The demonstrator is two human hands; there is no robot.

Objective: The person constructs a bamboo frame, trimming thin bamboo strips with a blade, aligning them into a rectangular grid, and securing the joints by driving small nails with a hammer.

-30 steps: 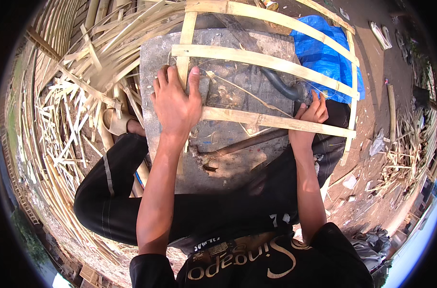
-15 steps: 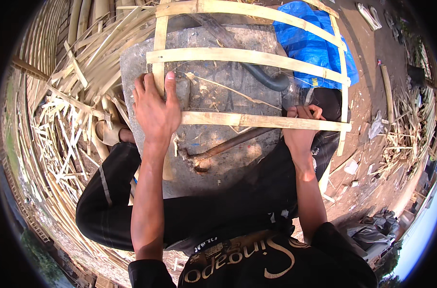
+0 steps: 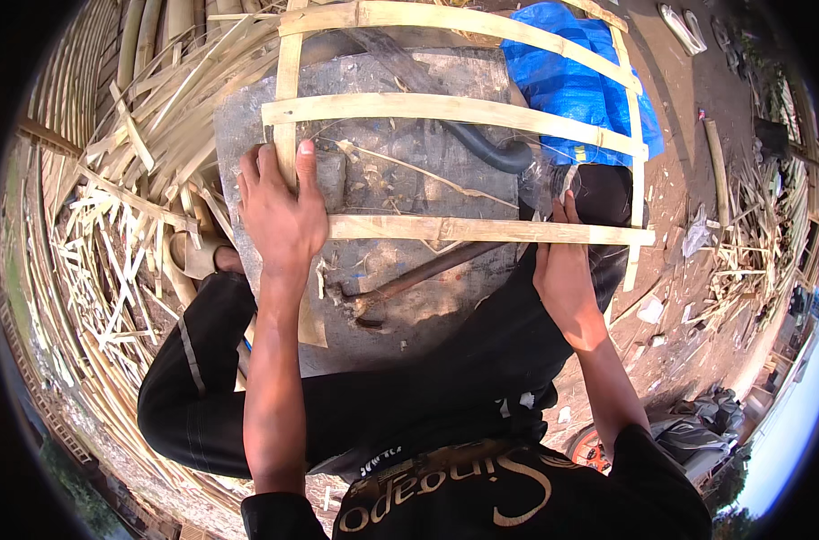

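A frame of pale split-bamboo slats (image 3: 463, 110) lies across a grey board (image 3: 382, 346) and my lap. My left hand (image 3: 283, 216) grips its left upright, the thumb on one side and the fingers on the other. The near slat (image 3: 481, 229) runs from that hand to the right upright. My right hand (image 3: 567, 283) passes beneath this slat, with two fingers stretched out beyond it and the thumb apart. Those fingertips are at a clear plastic item (image 3: 546, 175) beside my dark-clothed knee; its contents are too blurred to make out.
Under the frame lie a hammer-like tool (image 3: 418, 281) with a brown handle and a dark bar with a curved end (image 3: 495, 151). Blue sheeting (image 3: 562, 76) sits at the far right. Bamboo strips (image 3: 126, 261) pile up on the left; more scraps (image 3: 756, 238) lie right.
My right hand has loosened from over the near slat and stretched its fingers forward to the clear plastic. My left hand keeps its hold on the upright. The view has shifted slightly.
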